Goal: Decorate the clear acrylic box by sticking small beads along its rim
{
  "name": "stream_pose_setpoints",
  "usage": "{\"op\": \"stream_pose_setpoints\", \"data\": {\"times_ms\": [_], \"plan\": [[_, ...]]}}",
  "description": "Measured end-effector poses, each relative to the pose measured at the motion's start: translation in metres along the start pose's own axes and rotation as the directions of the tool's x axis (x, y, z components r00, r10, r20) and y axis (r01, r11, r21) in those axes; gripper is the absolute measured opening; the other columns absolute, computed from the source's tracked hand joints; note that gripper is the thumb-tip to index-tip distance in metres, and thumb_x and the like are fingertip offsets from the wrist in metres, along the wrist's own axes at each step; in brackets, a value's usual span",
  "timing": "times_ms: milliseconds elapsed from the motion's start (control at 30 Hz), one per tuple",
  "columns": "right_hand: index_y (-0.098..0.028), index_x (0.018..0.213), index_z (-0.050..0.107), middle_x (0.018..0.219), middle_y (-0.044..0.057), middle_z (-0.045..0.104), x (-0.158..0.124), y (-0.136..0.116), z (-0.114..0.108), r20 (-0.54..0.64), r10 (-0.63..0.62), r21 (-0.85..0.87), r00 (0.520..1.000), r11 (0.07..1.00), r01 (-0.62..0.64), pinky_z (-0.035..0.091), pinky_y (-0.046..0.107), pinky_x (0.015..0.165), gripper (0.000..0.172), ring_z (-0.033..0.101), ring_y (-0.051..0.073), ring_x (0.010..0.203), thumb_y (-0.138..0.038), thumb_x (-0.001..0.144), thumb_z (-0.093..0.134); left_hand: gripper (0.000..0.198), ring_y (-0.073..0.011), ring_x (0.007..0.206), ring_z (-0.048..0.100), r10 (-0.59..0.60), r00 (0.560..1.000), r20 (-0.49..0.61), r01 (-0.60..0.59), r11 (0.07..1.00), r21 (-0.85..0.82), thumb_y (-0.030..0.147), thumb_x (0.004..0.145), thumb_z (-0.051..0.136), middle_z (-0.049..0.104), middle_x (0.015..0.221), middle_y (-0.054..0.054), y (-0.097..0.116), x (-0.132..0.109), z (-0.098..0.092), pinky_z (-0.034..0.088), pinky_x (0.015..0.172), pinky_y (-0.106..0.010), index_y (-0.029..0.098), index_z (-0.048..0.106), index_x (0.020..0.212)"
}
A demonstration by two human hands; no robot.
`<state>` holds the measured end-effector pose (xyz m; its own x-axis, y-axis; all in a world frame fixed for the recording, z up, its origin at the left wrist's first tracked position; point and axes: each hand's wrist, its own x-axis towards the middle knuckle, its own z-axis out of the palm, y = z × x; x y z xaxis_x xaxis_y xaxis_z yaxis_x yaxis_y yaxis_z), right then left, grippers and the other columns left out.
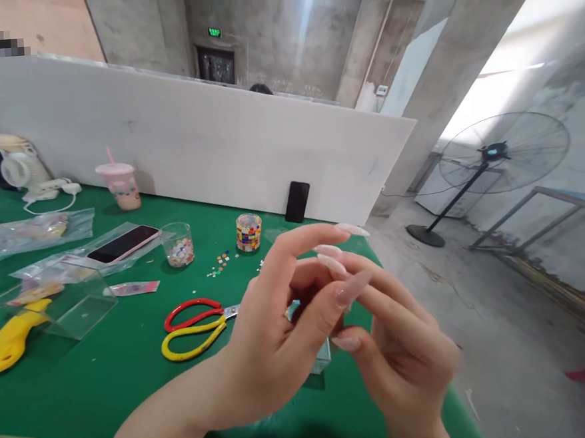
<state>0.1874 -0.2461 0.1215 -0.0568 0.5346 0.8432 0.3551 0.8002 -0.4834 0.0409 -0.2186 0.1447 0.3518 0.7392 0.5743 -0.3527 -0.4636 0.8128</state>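
My left hand (284,313) is raised over the green table, its long-nailed thumb and fingers curled in a pinch. Close against it, my right hand (406,344) is also closed, fingertips meeting those of the left. Whatever sits between the fingertips is hidden or too small to name. Below the hands, a clear glass-like block or box (321,358) is mostly covered. Scissors (194,327) with one red and one yellow handle lie left of my left hand, blades partly behind it. Small loose mosaic pieces (220,264) are scattered beyond them.
A clear cup of mosaic pieces (179,253) and a cup covered in coloured tiles (249,234) stand behind the scissors. To the left are a phone (124,245), a clear box (86,313), a yellow tool (13,338) and a pink tumbler (124,189). A white partition (207,138) borders the back.
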Motion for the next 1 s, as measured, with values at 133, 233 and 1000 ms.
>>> {"op": "stream_pose_setpoints", "data": {"times_ms": [133,233,1000], "plan": [[-0.032,0.130,0.067,0.124,0.001,0.074,-0.001,0.004,0.000,-0.078,-0.077,-0.056,0.994,0.996,0.073,0.059,0.050,0.094,0.040,0.068,0.027,0.115,-0.019,0.092,0.063,0.022,-0.0020,0.045,0.043,-0.092,0.993,0.067,0.108,0.950,-0.294,0.028,0.095,0.066,0.057,0.067,0.009,-0.007,0.007,0.009,0.036,0.041,-0.009,0.037,0.056,0.113],[-0.031,0.126,0.069,0.114,0.002,0.077,0.000,0.006,-0.004,-0.114,-0.154,-0.122,0.982,0.983,0.140,0.061,0.049,0.090,0.035,0.072,0.027,0.107,-0.021,0.093,0.063,0.020,-0.0037,0.049,0.044,-0.096,0.994,0.053,0.107,0.961,-0.255,0.039,0.094,0.066,0.060,0.073,0.007,-0.012,0.007,0.010,0.038,0.044,-0.012,0.035,0.055,0.111],[-0.024,0.133,0.064,0.121,0.002,0.076,0.005,0.015,0.005,-0.073,-0.184,0.261,0.980,0.945,0.196,0.063,0.040,0.085,0.038,0.072,0.022,0.108,-0.036,0.104,0.043,0.012,-0.0106,0.066,0.066,-0.134,0.871,0.472,-0.148,0.846,0.513,0.016,0.098,0.045,0.071,0.081,0.002,0.035,0.002,-0.012,0.050,0.058,-0.016,0.021,0.056,0.097]]}}
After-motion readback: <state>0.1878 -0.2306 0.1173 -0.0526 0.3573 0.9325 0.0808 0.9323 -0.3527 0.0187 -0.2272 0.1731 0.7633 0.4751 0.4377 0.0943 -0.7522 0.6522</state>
